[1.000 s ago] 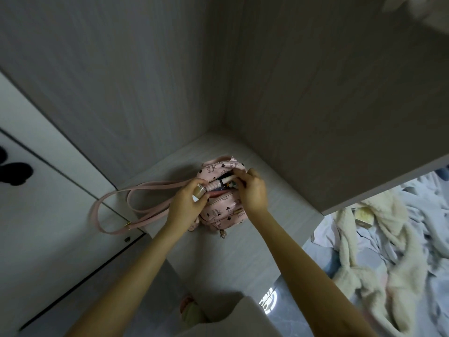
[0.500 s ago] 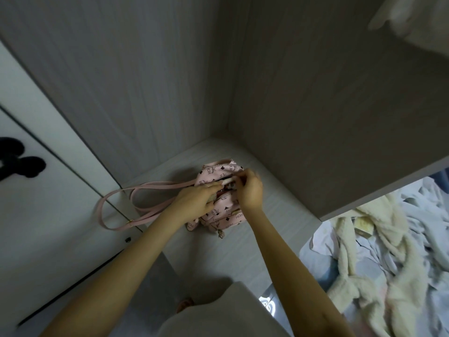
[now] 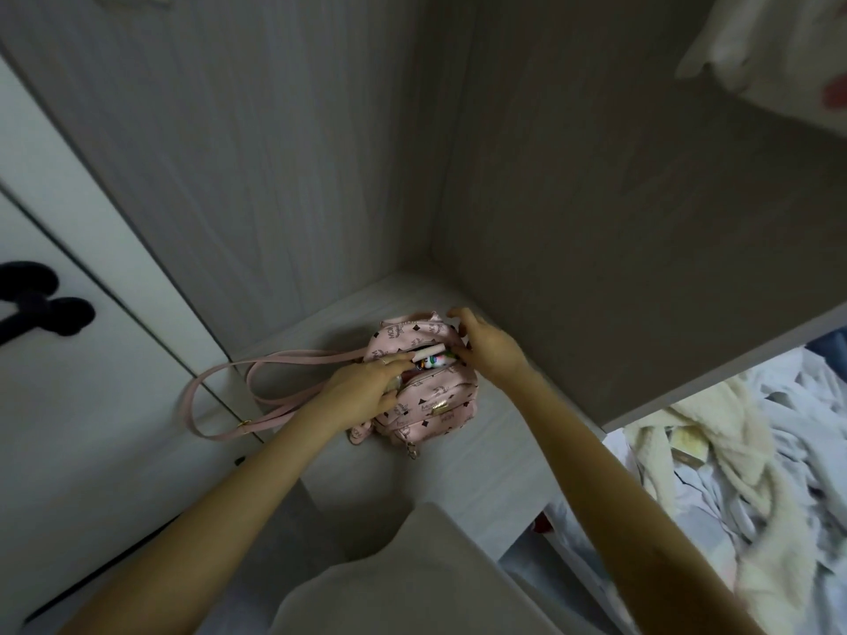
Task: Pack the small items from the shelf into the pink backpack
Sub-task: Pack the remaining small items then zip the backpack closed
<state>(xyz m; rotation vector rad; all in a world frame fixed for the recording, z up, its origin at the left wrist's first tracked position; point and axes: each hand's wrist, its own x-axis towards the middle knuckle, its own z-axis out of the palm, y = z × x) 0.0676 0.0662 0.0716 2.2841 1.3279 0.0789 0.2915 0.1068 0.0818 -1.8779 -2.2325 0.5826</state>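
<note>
Pink backpack: I log the pink backpack (image 3: pixel 428 405) at the centre of the frame, lying on the pale wood-grain shelf (image 3: pixel 481 474) near its back corner. The top zip opening is parted.
Contents: a white stick (image 3: pixel 429 352) lies across the opening, with something small and multicoloured (image 3: pixel 435 362) just below it. I cannot make out what either item is.
Strap: the pink strap (image 3: pixel 220 391) runs out to the left of the frame in two loops and hangs past the shelf edge over the cupboard front.
Left hand: the left hand (image 3: pixel 366 391) rests on the left side of the bag. Its forefinger lies straight and touches the end of the white stick, and its thumb sits against the front pocket. Whether it pinches the front lip, I cannot tell.
Right hand: the right hand (image 3: pixel 481 346) has its fingers curled over the top right edge of the bag at the end of the opening, and it grips the bag there.
Surroundings: there is a white cupboard door (image 3: pixel 91 405) with a black handle (image 3: pixel 41 304) at the left. Rumpled pale bedding (image 3: pixel 756 451) lies at the lower right. My wearer's grey top (image 3: pixel 412 579) shows at the bottom.
</note>
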